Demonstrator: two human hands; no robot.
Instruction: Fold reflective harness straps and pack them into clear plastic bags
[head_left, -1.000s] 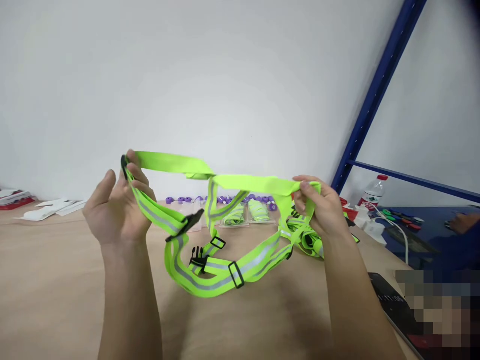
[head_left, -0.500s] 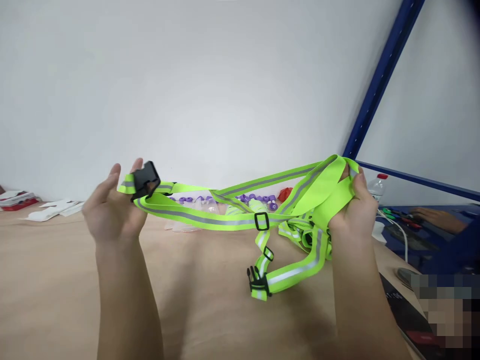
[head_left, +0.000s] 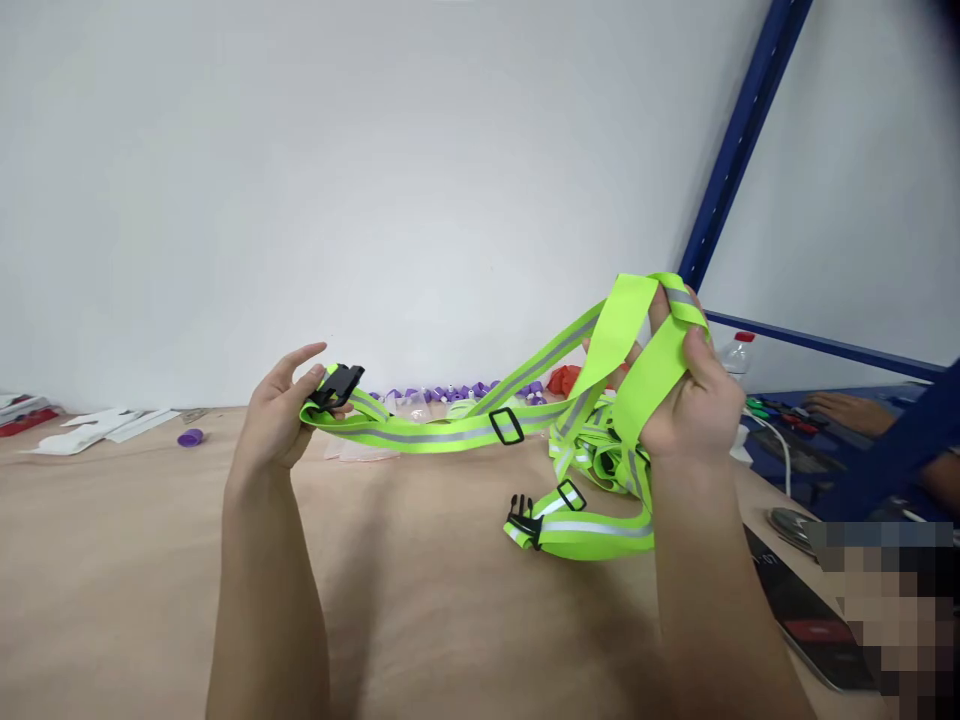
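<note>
A lime-green reflective strap vest with grey stripes stretches between my two hands in the air. My left hand holds its left end by the black buckle socket, thumb near the buckle and index finger extended. On the other side, my right hand grips several loops of the straps, which drape over the fingers. A black pronged buckle half dangles lower down on a hanging strap, unfastened. One black slider sits midway along the taut strap. Behind the right-hand loops lies a pile of similar green straps.
Purple caps line the table's back by the wall, and one purple cap lies left. White strips, a phone and a bottle are around. Another person's hand shows beyond the blue frame.
My left hand has moved right and turned, bringing its buckle end closer to my right hand. The right-hand loops are raised and spread more, and the hanging pronged buckle has swung up slightly.
</note>
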